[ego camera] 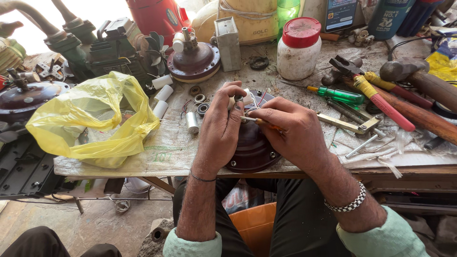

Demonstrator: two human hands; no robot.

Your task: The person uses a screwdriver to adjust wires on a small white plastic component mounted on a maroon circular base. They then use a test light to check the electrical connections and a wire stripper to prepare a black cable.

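Starting far left: dark round motor cover [28,97] at the table's edge, grey pump [107,47] behind it. Crumpled yellow plastic bag [93,119] lies on the table [162,154], just left of the hands. White cylinders [162,95] sit beside the bag, small metal bearings [200,102] near them. A second maroon motor cover [194,59] stands further back, grey metal box [227,43] just right of it.

Centre: left hand [220,126] rests over a dark maroon fan motor housing [252,145] at the table's near edge, in front of the person. Its grip is closed, fingertips pinching a small white part [232,101] above the housing. Right hand [293,131] touches the left at the fingertips; its grip is closed around a thin orange-handled tool [262,123], tip pointing left toward the white part. Thin wires show between the hands, too small to sort out. Bead bracelet [350,203] on the right wrist.

Right of the hands: white jar with red lid [299,47] stands at the back. Green-handled screwdriver [338,94] lies near it, metal wrench [350,124] just below. Red-and-yellow-handled pliers [373,95] cross a wooden-handled hammer [419,81] at far right. Orange bucket [254,226] sits below, between the knees.
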